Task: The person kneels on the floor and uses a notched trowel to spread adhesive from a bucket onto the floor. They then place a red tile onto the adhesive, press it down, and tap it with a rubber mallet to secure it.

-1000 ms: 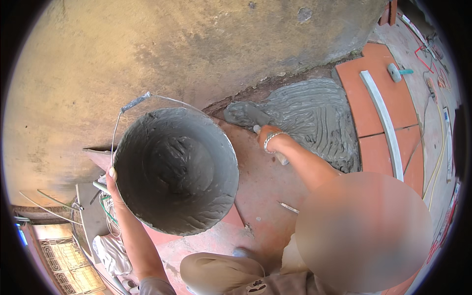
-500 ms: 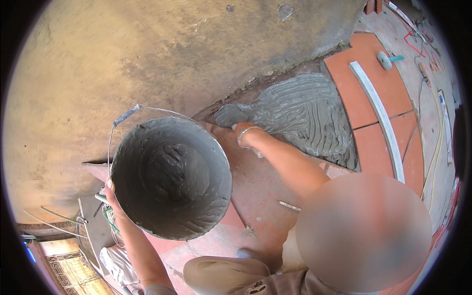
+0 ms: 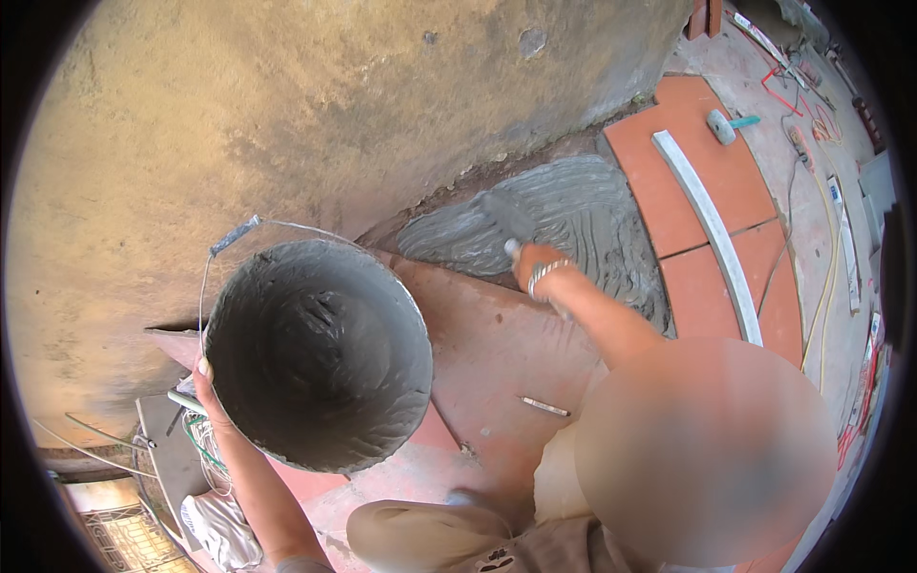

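Note:
My left hand (image 3: 206, 384) grips the rim of a bucket (image 3: 406, 315) at its left side. Grey mortar (image 3: 330, 334) coats the inside and lies at the bottom, and the wire handle (image 3: 234, 236) leans to the far side. With my right hand (image 3: 541, 269) I hold a trowel (image 3: 508, 218) by its handle. Its blade, blurred by motion, lies over a bed of grey mortar (image 3: 583, 191) spread along the wall's foot. Ridges and streaks mark the mortar's surface.
Orange tiles (image 3: 712, 201) adjoin the mortar on the right, bearing a pale straight bar (image 3: 707, 224) and a mallet (image 3: 721, 127). A marker-like stick (image 3: 544, 406) lies near my knee. The yellowish wall (image 3: 239, 105) rises behind. A blurred disc hides the lower right.
My right hand and the trowel have swept right and slightly down from the mortar's left end, leaving that end more streaked and spread. My left hand still holds the bucket.

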The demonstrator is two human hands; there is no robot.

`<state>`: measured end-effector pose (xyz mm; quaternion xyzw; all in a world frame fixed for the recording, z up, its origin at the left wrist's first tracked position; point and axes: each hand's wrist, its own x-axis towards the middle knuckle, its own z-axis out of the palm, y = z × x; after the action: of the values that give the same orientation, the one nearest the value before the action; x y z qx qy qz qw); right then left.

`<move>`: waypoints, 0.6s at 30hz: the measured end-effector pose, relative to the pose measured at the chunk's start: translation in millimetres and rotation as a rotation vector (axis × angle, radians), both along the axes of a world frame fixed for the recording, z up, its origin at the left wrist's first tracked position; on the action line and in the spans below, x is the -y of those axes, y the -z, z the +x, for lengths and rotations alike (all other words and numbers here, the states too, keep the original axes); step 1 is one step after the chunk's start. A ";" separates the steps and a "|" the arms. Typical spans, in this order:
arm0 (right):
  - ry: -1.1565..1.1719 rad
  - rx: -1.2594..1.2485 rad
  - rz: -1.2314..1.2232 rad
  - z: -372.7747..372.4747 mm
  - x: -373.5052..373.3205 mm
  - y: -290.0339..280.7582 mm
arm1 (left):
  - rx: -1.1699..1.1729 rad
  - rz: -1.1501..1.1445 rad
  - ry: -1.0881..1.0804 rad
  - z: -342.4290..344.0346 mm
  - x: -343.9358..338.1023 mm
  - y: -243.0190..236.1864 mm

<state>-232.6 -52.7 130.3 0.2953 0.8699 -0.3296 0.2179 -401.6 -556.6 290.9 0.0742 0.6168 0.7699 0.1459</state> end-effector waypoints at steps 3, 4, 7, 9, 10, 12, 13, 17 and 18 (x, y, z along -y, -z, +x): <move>-0.252 0.044 0.023 25.1 16.8 -2.1 | -0.003 0.003 0.004 -2.3 0.8 1.4; -0.269 0.054 0.058 29.5 15.7 -0.6 | -0.007 0.003 0.016 -2.5 -0.1 2.2; -0.260 0.039 0.148 30.7 -4.2 7.1 | -0.022 0.004 0.037 -0.8 -2.5 -0.4; -0.142 0.075 0.196 22.7 -27.1 12.5 | -0.027 0.001 0.043 2.9 -3.7 -3.0; -0.145 0.078 0.215 20.0 -38.9 14.5 | -0.025 0.002 0.045 4.6 -4.8 -3.0; -0.099 0.081 0.266 11.6 -57.5 17.6 | -0.028 0.009 0.051 7.0 -6.5 -2.9; -0.063 0.080 0.286 9.5 -65.0 18.7 | -0.027 0.012 0.052 7.7 -6.8 -3.2; -0.013 0.091 0.355 17.4 -90.0 19.9 | -0.021 0.021 0.055 7.0 -8.0 -1.7; -0.024 0.084 0.382 21.1 -94.4 20.0 | -0.019 0.025 0.058 6.4 -8.4 -1.2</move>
<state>-211.5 41.6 110.3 0.3345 0.9102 -0.1432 0.1977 -395.2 -548.2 292.1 0.1014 0.6063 0.7721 0.1613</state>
